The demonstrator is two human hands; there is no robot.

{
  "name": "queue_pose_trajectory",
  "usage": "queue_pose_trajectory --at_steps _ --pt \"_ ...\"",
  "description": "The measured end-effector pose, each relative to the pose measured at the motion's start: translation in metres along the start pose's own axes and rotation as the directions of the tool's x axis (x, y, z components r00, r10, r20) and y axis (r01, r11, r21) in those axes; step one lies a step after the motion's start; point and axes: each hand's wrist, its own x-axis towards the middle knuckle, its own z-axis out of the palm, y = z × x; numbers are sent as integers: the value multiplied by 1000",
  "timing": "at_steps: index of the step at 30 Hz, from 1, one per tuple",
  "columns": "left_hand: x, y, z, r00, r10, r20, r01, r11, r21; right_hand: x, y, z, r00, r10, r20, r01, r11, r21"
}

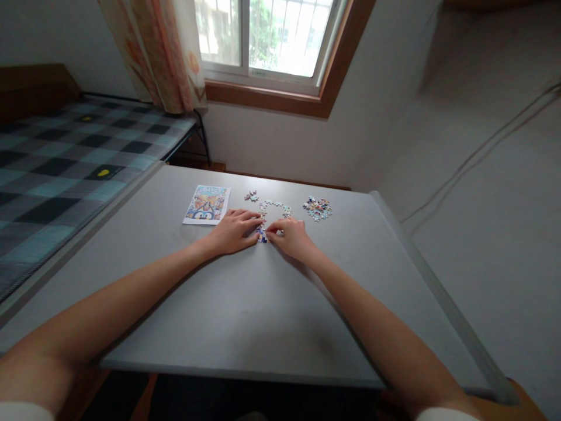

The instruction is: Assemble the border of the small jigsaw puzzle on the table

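Note:
A partly joined jigsaw puzzle point(275, 203) lies on the table as a border of pieces around a bare middle. My left hand point(236, 230) rests flat, fingers stretched out, against the border's left side. At the near edge, where the joined pieces point(262, 236) are purple and blue, my right hand point(291, 235) is closed in a pinch on a jigsaw piece, mostly hidden by the fingers. Both hands cover parts of the border. Left of them lies a printed picture sheet point(207, 204) with colourful figures.
A heap of loose pieces point(318, 208) lies to the right, and a smaller group point(251, 196) sits behind my left hand. The grey table point(245, 316) has a raised right edge. A bed with a checked cover point(87, 158) stands at left; a window point(280, 35) is ahead.

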Motion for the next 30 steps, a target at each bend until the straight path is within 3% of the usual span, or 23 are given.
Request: queue_pose_trajectory --at_steps 8,23,30 --pt "0 -1 0 1000 3 0 -3 1000 0 3 8 -3 987 -140 80 139 990 17" --pt "1 0 0 1000 0 -5 0 1000 -6 5 7 -4 986 -128 105 122 991 56" --pt "0 0 -1 1000 -7 9 7 1000 -11 5 11 -5 990 -126 63 118 987 111"
